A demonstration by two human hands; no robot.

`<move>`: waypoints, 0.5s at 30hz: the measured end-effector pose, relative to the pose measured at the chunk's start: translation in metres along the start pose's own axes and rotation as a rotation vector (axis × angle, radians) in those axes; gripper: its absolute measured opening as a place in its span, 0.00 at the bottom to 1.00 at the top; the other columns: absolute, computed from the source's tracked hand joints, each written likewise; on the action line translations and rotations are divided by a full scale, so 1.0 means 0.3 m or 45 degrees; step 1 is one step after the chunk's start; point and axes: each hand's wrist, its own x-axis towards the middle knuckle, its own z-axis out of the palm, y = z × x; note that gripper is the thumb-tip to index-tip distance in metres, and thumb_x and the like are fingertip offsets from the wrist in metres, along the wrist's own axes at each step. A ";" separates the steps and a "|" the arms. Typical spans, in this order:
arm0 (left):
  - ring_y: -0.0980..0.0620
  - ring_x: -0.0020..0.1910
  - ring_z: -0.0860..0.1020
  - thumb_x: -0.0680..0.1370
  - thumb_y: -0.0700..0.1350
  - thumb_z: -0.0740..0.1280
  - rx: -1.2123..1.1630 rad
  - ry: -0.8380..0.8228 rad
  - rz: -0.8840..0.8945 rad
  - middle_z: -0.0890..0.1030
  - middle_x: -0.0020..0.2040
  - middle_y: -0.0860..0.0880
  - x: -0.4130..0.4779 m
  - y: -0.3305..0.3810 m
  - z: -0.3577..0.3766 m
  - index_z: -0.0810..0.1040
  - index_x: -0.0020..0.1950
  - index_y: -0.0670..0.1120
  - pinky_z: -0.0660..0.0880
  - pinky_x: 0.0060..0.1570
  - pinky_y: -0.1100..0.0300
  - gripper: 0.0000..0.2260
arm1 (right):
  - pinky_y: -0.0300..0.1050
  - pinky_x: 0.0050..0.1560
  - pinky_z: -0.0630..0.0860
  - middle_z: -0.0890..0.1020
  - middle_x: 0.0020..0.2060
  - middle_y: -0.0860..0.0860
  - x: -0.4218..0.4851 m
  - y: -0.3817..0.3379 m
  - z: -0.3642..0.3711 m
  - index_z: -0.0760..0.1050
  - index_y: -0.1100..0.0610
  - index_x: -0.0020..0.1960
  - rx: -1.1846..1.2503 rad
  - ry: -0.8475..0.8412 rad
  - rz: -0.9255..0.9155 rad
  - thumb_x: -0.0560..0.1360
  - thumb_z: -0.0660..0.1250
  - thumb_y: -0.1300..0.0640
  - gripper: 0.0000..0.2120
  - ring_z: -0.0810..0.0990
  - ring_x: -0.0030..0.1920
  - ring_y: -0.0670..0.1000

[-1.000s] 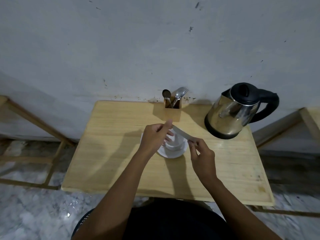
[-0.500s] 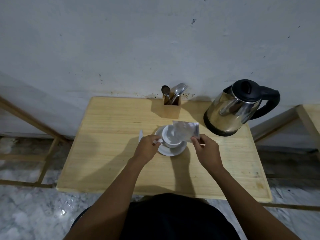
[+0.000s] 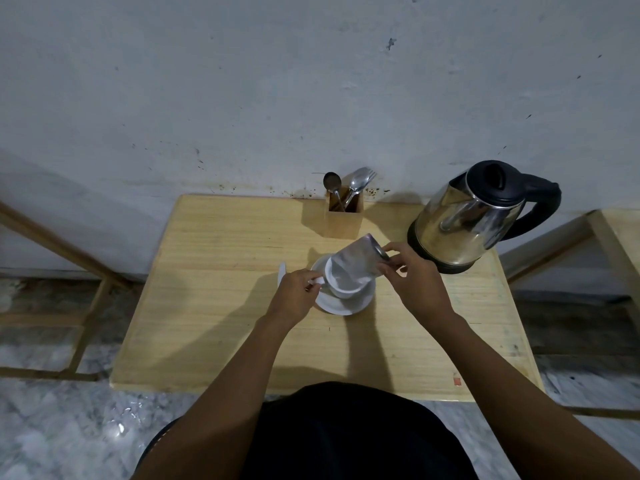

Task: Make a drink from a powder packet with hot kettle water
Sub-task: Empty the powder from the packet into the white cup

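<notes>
A white cup (image 3: pixel 346 289) stands on a white saucer (image 3: pixel 349 304) in the middle of the wooden table (image 3: pixel 214 289). My left hand (image 3: pixel 296 294) pinches the cup's handle. My right hand (image 3: pixel 412 278) holds a silvery powder packet (image 3: pixel 356 259) by its upper end, tilted so its lower end dips into the cup. A torn white strip (image 3: pixel 281 271) lies on the table just left of my left hand. The steel kettle (image 3: pixel 474 220) with a black lid and handle stands at the back right, close to my right hand.
A small wooden holder (image 3: pixel 344 216) with a spoon and a fork stands at the back edge against the grey wall. Wooden frames flank the table on both sides, over a marble floor.
My right hand has tipped the packet over so its lower end now reaches into the cup. My left hand has dropped from the packet to the cup handle and stays there.
</notes>
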 end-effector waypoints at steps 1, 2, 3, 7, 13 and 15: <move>0.48 0.52 0.81 0.78 0.41 0.65 -0.003 0.000 -0.001 0.82 0.56 0.43 0.001 -0.002 0.000 0.79 0.60 0.40 0.72 0.51 0.62 0.12 | 0.49 0.48 0.78 0.84 0.42 0.47 0.004 0.001 0.003 0.74 0.50 0.61 -0.006 0.004 -0.016 0.76 0.70 0.55 0.14 0.81 0.44 0.47; 0.48 0.51 0.81 0.78 0.41 0.65 -0.007 0.001 -0.001 0.82 0.56 0.43 0.002 -0.004 0.000 0.79 0.59 0.41 0.72 0.50 0.62 0.11 | 0.49 0.48 0.78 0.84 0.42 0.47 0.006 0.001 0.005 0.73 0.50 0.61 -0.006 0.011 -0.031 0.76 0.70 0.55 0.15 0.81 0.44 0.47; 0.49 0.51 0.81 0.78 0.41 0.65 -0.012 0.003 0.000 0.82 0.56 0.43 0.003 -0.005 0.000 0.80 0.59 0.41 0.72 0.50 0.62 0.11 | 0.49 0.48 0.78 0.84 0.42 0.47 0.007 -0.001 0.007 0.73 0.50 0.61 -0.008 0.021 -0.044 0.76 0.70 0.56 0.15 0.81 0.44 0.48; 0.48 0.52 0.81 0.78 0.41 0.66 -0.013 0.003 0.011 0.82 0.56 0.43 0.005 -0.009 -0.001 0.79 0.60 0.41 0.72 0.49 0.63 0.12 | 0.50 0.46 0.79 0.84 0.42 0.47 0.005 -0.005 0.018 0.75 0.49 0.59 -0.028 0.070 -0.112 0.75 0.71 0.58 0.13 0.81 0.46 0.48; 0.51 0.52 0.80 0.78 0.42 0.65 -0.026 0.001 0.011 0.82 0.58 0.44 0.007 -0.013 -0.001 0.79 0.61 0.41 0.71 0.47 0.67 0.12 | 0.51 0.44 0.79 0.84 0.42 0.48 0.005 -0.001 0.026 0.76 0.51 0.56 -0.061 0.131 -0.196 0.75 0.71 0.58 0.12 0.82 0.45 0.49; 0.51 0.51 0.80 0.78 0.41 0.65 -0.022 -0.003 0.014 0.82 0.57 0.44 0.010 -0.015 0.001 0.79 0.60 0.42 0.71 0.48 0.65 0.12 | 0.51 0.44 0.79 0.85 0.42 0.48 0.008 -0.002 0.029 0.78 0.52 0.55 -0.069 0.132 -0.230 0.75 0.72 0.59 0.11 0.82 0.44 0.48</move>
